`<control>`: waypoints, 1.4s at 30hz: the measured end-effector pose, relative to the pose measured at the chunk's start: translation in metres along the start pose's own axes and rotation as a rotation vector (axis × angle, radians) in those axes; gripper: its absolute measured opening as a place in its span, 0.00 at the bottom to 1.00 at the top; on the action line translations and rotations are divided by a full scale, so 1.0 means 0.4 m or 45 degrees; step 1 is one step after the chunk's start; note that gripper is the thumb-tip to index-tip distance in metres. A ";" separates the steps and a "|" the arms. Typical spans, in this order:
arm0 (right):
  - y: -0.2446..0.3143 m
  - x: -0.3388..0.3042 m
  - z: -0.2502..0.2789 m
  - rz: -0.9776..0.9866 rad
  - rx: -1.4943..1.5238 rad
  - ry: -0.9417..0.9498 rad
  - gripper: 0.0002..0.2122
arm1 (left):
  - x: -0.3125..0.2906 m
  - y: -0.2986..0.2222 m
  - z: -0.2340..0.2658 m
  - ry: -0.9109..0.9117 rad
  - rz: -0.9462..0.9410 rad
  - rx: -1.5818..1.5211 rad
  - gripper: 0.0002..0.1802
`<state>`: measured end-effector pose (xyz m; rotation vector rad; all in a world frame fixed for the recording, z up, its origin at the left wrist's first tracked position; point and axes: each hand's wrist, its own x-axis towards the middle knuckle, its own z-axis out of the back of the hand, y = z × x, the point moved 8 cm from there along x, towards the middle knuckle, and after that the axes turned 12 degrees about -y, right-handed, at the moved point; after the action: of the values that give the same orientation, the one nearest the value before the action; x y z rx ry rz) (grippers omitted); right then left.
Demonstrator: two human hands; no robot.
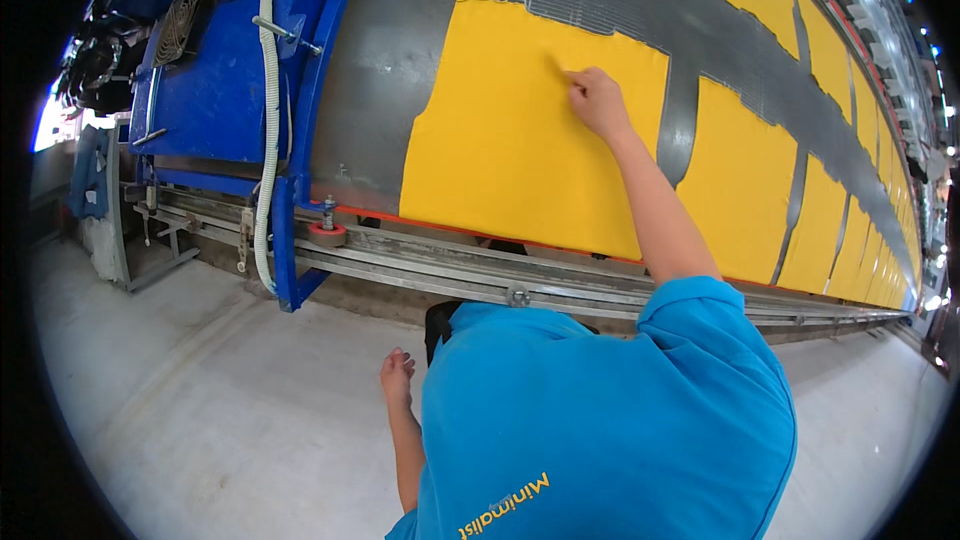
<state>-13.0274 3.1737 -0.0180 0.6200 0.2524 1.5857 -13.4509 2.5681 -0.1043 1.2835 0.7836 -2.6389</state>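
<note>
A large yellow fabric panel lies flat on the long dark printing table, its far edge ragged. My right hand reaches over the upper part of this panel, with its fingers drawn together and the fingertips at or just above the cloth. Whether something small is pinched there is too small to make out. A faint dark mark or shadow shows on the cloth just beyond the fingertips. Down beside my body, away from the table, my left hand hangs with loosely bent fingers and no visible object.
More yellow panels lie in rows along the table to the right. A blue machine frame with a pale ribbed hose stands across the table's left end. Metal rails run along the near edge, above a pale floor.
</note>
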 end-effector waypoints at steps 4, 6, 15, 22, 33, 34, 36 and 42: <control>0.144 0.134 -0.009 0.158 0.160 -0.247 0.12 | -0.031 -0.017 -0.039 0.058 -0.041 0.096 0.25; 0.131 0.190 -0.062 0.115 -0.010 -0.328 0.11 | -0.036 -0.029 -0.059 0.062 -0.040 0.109 0.25; 0.434 0.081 -0.182 0.628 0.254 -0.010 0.08 | -0.061 -0.050 -0.057 0.096 -0.032 0.190 0.26; 0.095 0.105 -0.043 0.658 -0.110 -0.185 0.07 | -0.020 -0.048 -0.030 0.054 -0.005 0.134 0.29; -0.209 0.032 0.226 0.400 -0.335 -0.458 0.14 | 0.039 -0.081 -0.071 0.174 -0.088 0.278 0.27; -0.187 0.019 0.203 0.461 -0.307 -0.372 0.14 | 0.044 -0.090 -0.070 0.173 -0.099 0.265 0.27; -0.143 -0.020 0.155 0.587 -0.244 -0.201 0.15 | 0.045 -0.130 -0.066 0.164 -0.123 0.233 0.27; -0.325 -0.095 0.296 0.251 -0.538 -0.283 0.17 | 0.027 -0.174 -0.052 0.100 -0.162 0.157 0.27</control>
<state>-12.8546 3.1293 0.0045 0.4931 -0.3126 1.6759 -13.4647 2.6398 -0.0950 1.4212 0.7468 -2.7914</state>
